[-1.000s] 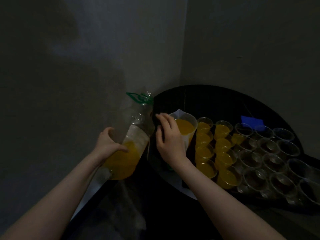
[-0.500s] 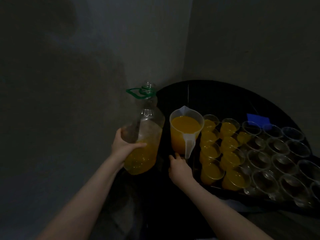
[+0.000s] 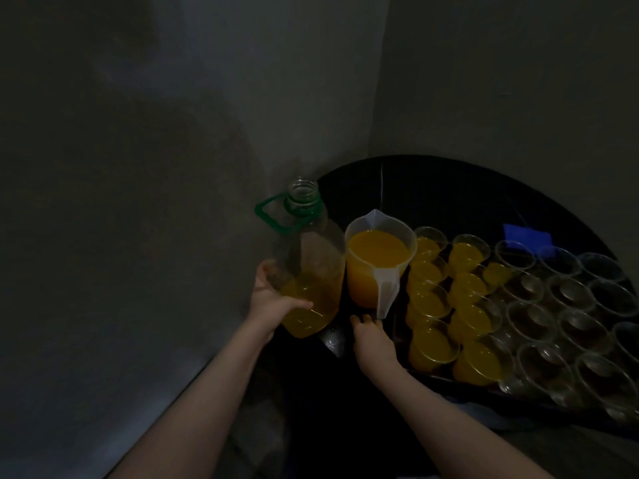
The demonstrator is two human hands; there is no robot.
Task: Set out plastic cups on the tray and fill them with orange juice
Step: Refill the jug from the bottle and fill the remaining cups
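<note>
one bottle, one jug, two hands

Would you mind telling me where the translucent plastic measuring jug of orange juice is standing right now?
In the head view the translucent plastic measuring jug stands centre frame, between the large clear bottle with the green handle on its left and the filled plastic cups on its right.

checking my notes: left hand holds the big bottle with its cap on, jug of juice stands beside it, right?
Not quite: the bottle has no cap; its mouth is open in the head view. The left hand does hold it, and the jug of juice stands beside it.
</note>
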